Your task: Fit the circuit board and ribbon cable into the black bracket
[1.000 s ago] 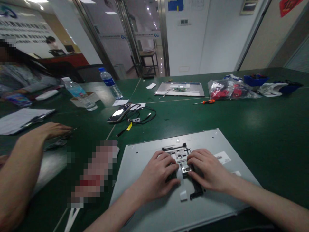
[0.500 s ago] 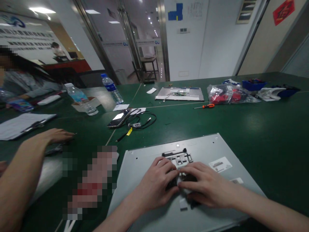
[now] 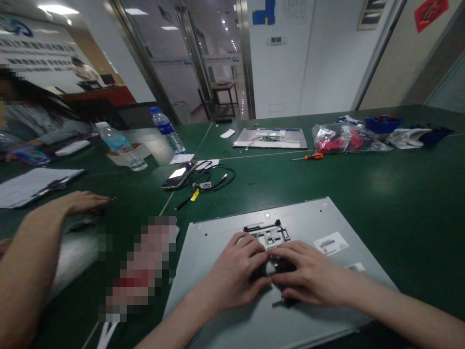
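A large grey metal panel (image 3: 218, 233), seemingly the back of a flat screen, lies on the green table in front of me. Over its middle, my left hand (image 3: 238, 271) and my right hand (image 3: 308, 274) face each other with fingertips nearly meeting. Both have their fingers curled around a small black part (image 3: 285, 264), mostly hidden beneath them; its exact kind cannot be made out. Just beyond my fingers, a cut-out metal mount (image 3: 271, 236) with slots is set in the panel. White labels (image 3: 330, 243) are stuck on the panel's right side.
Past the panel lie a phone (image 3: 178, 177), a black cable (image 3: 232, 182), an orange screwdriver (image 3: 313, 156), a thin panel with a circuit board (image 3: 294, 141), and a plastic bag of red items (image 3: 348, 139). Two bottles stand left. Another person's arm (image 3: 39, 237) reaches in from the left.
My hands stay over the panel's middle, with slight finger shifts. A pale piece below them has tilted and now shows a thin dark edge. The view has moved slightly.
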Available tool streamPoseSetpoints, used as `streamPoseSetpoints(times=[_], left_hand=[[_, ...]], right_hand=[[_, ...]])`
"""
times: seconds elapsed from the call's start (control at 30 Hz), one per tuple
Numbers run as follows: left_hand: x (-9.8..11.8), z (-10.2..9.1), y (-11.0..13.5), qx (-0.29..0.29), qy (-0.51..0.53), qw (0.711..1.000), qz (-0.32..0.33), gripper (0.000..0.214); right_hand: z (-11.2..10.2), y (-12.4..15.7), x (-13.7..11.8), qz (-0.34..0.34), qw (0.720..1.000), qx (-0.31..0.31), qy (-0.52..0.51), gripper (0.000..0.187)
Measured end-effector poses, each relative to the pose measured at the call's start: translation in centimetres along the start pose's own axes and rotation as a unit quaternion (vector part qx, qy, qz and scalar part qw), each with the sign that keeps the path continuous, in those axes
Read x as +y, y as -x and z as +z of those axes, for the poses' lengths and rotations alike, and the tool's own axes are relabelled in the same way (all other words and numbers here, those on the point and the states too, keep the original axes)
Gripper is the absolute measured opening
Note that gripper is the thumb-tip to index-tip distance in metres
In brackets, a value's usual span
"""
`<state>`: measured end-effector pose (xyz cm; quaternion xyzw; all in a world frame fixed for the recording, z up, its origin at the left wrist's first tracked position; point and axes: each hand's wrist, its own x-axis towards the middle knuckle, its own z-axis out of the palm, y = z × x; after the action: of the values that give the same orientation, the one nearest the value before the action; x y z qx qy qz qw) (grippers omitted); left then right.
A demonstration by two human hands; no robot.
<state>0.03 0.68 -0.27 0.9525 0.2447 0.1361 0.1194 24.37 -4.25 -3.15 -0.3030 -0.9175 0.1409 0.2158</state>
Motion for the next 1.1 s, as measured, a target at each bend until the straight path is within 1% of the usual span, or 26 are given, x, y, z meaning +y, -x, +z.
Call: streamPoseSetpoints(times=[0.1,0.23,0.43,0.67,0.83,1.1], left_hand=[[-0.04,0.10,0.00,0.007,-0.004,1.000,0.003,0.024],[-0.09,0.21,0.00,0.016,-0.015,1.000,0.004,0.023],[-0.17,0.29,0.04,0.028,-0.016,0.999,0.013,0.019],[-0.24,0.42,0.09,0.021,-0.018,1.000,0.007,0.013],[-0.30,0.45,0.18,0.015,-0.019,1.000,0.009,0.013],[-0.32,0.53,0.13,0.006,-0.012,1.000,0.001,0.016]], right_hand=[[-0.24,-0.07,-0.08,0.007,1.000,-0.006,-0.009,0.025],[-0.35,0.02,-0.09,0.021,0.999,-0.012,-0.021,0.027],[-0.38,0.08,-0.09,0.021,0.999,-0.019,-0.023,0.025],[-0.25,0.15,-0.03,0.012,1.000,-0.013,-0.014,0.024],[-0.21,0.16,-0.03,-0.004,1.000,0.001,0.002,0.020],[-0.29,0.27,0.07,-0.020,1.000,-0.006,0.007,0.021]])
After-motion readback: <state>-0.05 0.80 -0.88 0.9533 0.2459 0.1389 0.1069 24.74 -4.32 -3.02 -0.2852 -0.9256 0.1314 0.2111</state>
